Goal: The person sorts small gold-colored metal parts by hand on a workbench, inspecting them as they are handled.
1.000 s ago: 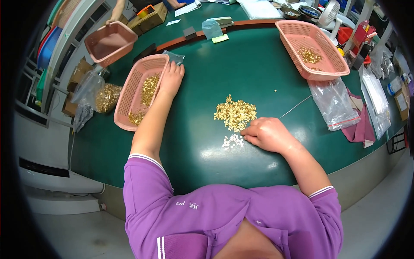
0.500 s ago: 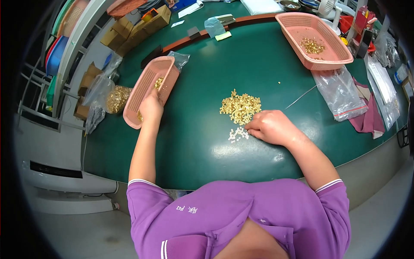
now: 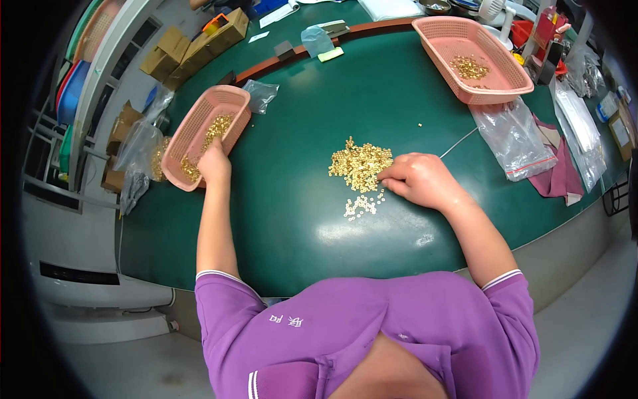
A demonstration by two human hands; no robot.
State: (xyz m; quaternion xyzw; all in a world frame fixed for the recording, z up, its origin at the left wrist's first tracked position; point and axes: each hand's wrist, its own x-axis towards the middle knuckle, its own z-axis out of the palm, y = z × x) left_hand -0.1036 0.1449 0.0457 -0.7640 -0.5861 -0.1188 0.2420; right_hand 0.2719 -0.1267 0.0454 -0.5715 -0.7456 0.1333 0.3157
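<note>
My left hand (image 3: 214, 163) grips the near right rim of a small pink plastic basket (image 3: 174, 151), with its fingers over the wall and partly hidden. Small gold-coloured metal pieces (image 3: 218, 126) lie inside that basket. A heap of the same small gold pieces (image 3: 360, 163) is spread on the green table. Just below the heap lies a loose patch of small silvery ring-like pieces (image 3: 359, 207). My right hand (image 3: 419, 179) rests at the heap's right edge, thumb and fingers pressed together; whatever is between the fingertips is too small to make out.
A larger pink basket (image 3: 435, 50) with gold pieces stands at the far right. Clear plastic bags (image 3: 512, 143) and a maroon cloth (image 3: 561, 179) lie at the right edge. Cardboard boxes (image 3: 193, 56) stand at the far left. A brown raised strip (image 3: 266, 64) borders the table's back.
The small basket has tipped from a steep tilt to a flatter position, showing more gold pieces inside. My left hand moved with it. My right hand shifted slightly up along the heap's edge.
</note>
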